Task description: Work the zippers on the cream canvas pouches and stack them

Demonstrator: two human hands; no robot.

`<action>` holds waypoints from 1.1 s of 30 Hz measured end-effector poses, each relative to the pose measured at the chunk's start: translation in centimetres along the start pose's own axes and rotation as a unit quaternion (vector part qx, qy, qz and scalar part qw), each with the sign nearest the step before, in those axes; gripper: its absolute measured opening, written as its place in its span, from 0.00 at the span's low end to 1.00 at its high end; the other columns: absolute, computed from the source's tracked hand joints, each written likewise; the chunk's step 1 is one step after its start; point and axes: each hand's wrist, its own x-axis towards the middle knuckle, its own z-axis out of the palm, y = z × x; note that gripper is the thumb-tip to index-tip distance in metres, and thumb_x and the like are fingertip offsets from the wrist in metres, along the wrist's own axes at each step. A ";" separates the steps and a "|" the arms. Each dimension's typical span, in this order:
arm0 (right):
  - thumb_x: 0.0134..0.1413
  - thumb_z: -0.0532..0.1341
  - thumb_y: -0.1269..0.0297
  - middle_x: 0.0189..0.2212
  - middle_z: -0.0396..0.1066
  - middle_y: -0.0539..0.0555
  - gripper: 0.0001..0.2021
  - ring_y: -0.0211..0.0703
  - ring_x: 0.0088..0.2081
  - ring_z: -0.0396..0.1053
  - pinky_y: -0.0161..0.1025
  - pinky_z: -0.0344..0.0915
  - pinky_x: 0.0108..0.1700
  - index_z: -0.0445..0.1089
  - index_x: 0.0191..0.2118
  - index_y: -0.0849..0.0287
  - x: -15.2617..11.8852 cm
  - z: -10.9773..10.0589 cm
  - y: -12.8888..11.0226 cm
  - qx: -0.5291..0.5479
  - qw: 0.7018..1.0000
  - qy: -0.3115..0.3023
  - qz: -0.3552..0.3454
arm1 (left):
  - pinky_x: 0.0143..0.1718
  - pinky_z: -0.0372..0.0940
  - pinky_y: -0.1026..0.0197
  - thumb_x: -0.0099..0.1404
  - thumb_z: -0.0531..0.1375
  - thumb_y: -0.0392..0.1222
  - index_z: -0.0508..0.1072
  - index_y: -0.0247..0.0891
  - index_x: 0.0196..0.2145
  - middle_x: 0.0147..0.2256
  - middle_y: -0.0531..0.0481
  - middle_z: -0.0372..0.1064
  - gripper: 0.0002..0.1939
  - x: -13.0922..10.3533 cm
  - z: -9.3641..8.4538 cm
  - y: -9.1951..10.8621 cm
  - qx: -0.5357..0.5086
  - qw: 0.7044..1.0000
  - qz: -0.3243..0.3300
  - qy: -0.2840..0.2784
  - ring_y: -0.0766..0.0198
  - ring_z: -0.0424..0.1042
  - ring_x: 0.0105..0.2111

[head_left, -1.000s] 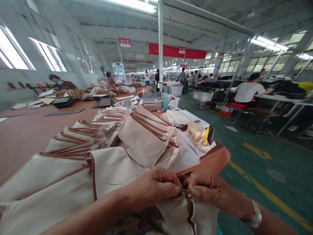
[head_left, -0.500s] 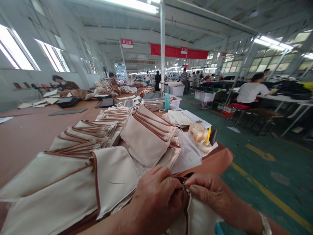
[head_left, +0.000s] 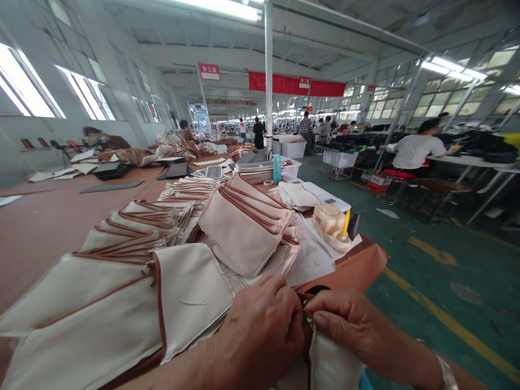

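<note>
My left hand point(head_left: 264, 319) is closed on the brown-trimmed edge of a cream fabric piece point(head_left: 335, 355) at the table's near edge. Beside it, my right hand point(head_left: 349, 319) pinches the same brown trim between thumb and forefinger, close to a small metallic bit that I cannot make out. The two hands almost touch, and they hide much of the trim. Left of them lie large cream panels with brown binding point(head_left: 187, 298). A fanned stack of similar cream pieces point(head_left: 247, 227) rests just beyond my hands.
A glue container with a yellow-tipped part point(head_left: 329, 222) stands on paper at the table's right edge. Farther back are a turquoise bottle point(head_left: 277, 169) and a tape roll point(head_left: 268, 183). A person in a white shirt point(head_left: 418, 151) sits at another table across the green floor point(head_left: 426, 281).
Both hands stay at the brown trim with only slight shifts of the fingers. The camera view has moved very slightly. The stacks have not moved.
</note>
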 end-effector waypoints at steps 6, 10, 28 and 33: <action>0.62 0.59 0.51 0.33 0.73 0.55 0.19 0.41 0.33 0.67 0.34 0.62 0.35 0.77 0.39 0.64 -0.1 0.2 0.8 0.063 0.997 0.008 0.033 | 0.27 0.58 0.59 0.66 0.54 0.32 0.66 0.37 0.29 0.27 0.50 0.64 0.07 -0.7 0.8 -0.8 0.092 0.987 0.134 -0.014 0.61 0.63 0.27; 0.58 0.63 0.50 0.30 0.72 0.53 0.20 0.37 0.29 0.64 0.32 0.59 0.32 0.77 0.39 0.66 0.0 0.6 1.2 0.126 0.989 0.029 0.073 | 0.25 0.56 0.58 0.64 0.57 0.33 0.64 0.38 0.31 0.29 0.50 0.64 0.04 -1.0 0.6 -0.2 0.163 0.974 0.154 -0.034 0.59 0.63 0.28; 0.64 0.57 0.51 0.29 0.70 0.53 0.18 0.40 0.31 0.66 0.34 0.62 0.33 0.71 0.34 0.63 -0.6 0.6 0.5 0.015 0.999 0.032 0.003 | 0.38 0.60 0.63 0.72 0.46 0.37 0.68 0.36 0.41 0.36 0.49 0.65 0.11 -0.7 -2.5 -1.2 -0.169 0.982 0.000 -0.080 0.63 0.63 0.36; 0.66 0.53 0.52 0.30 0.71 0.54 0.18 0.42 0.33 0.68 0.35 0.63 0.36 0.70 0.35 0.62 -0.6 0.6 -0.1 -0.059 0.998 0.021 -0.018 | 0.25 0.51 0.69 0.69 0.51 0.41 0.73 0.33 0.35 0.26 0.56 0.57 0.13 0.6 -2.5 -1.4 -0.361 0.879 -0.161 -0.269 0.70 0.54 0.26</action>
